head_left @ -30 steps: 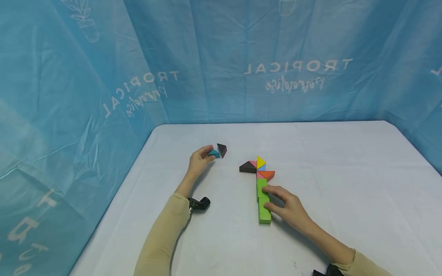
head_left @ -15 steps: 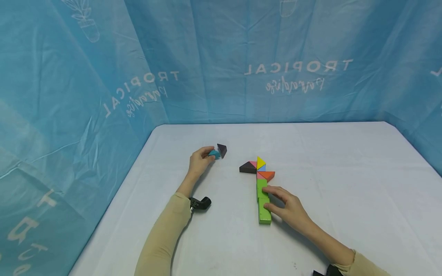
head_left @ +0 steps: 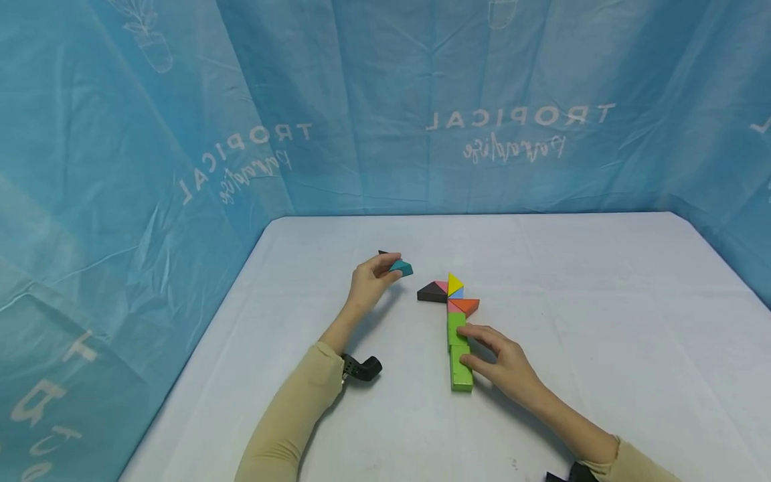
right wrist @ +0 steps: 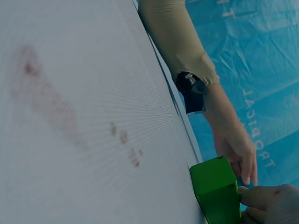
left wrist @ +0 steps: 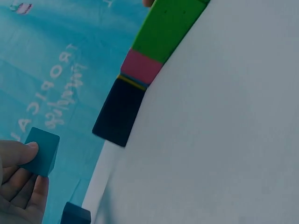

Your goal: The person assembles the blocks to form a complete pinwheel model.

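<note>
My left hand [head_left: 369, 284] pinches a teal triangular block [head_left: 402, 268] between thumb and fingers, held over the back left of the table. In the left wrist view the thumb lies on the teal block's [left wrist: 45, 150] side. My right hand [head_left: 508, 365] rests its fingertips on two green rectangular blocks, index on the farther one [head_left: 456, 323], thumb on the nearer one [head_left: 462, 379]. Those two stand end to end in a column. Beyond them sit pink, orange [head_left: 466, 305], yellow [head_left: 454, 284], light blue and black [head_left: 432, 292] triangular blocks, set close together.
Another dark block [head_left: 382, 252] lies behind my left hand, mostly hidden. A white cloth covers the table [head_left: 572, 281]. Blue printed curtains [head_left: 385, 134] hang around its back and sides. A black wrist device [head_left: 363, 368] is strapped to the left sleeve.
My left hand has lifted the teal block and carried it to the right, toward the arranged blocks, and now covers most of the loose dark block. The right hand stays put.
</note>
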Motion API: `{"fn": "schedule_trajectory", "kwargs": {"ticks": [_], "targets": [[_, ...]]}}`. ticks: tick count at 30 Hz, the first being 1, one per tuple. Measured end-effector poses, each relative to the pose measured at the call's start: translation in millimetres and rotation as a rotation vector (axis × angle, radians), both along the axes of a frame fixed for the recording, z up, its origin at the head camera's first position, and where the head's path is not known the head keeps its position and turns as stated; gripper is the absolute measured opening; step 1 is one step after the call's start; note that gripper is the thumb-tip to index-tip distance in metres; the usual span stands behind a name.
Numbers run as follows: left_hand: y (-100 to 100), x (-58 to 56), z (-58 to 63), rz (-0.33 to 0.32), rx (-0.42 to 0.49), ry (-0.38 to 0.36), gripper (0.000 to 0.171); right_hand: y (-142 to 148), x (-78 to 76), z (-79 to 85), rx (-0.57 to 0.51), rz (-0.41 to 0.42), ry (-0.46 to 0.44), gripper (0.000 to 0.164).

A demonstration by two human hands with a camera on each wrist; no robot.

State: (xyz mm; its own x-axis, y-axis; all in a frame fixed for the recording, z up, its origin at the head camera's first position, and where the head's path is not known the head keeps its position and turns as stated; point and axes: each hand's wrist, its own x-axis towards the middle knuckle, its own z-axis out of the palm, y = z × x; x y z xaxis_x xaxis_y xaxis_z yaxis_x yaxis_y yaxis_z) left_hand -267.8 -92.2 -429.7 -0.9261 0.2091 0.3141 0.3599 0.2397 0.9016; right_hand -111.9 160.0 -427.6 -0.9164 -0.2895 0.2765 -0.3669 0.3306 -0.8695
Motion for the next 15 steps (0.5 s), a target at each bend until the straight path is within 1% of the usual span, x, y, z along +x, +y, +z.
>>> {"fn": "schedule_trajectory", "kwargs": {"ticks": [1, 5, 8, 9, 10, 15], "targets": [[2, 2.3, 2.0, -0.015, 0.004, 0.005, 0.036, 0, 0.1, 0.2, 0.003, -0.002, 0.001, 0.043], [9, 17.2, 15.6, -0.072, 0.023, 0.008, 0.037, 0, 0.4, 0.6, 0.014, -0.009, -0.007, 0.043], [15, 28.2, 19.7, -0.098, 0.016, -0.005, 0.037, 0, 0.5, 0.8, 0.021, -0.011, -0.011, 0.043], [17, 30.8, 18.0, -0.102, 0.007, -0.003, 0.037, 0, 0.4, 0.9, 0.022, -0.011, -0.011, 0.043], [19, 31.7, 13.9, -0.103, 0.003, -0.007, 0.036, 0, 0.4, 1.1, 0.022, -0.01, -0.01, 0.043], [26, 32.3, -12.8, -0.089, -0.014, 0.012, 0.034, 0, 0.1, 1.0, 0.021, -0.005, -0.003, 0.043]]}}
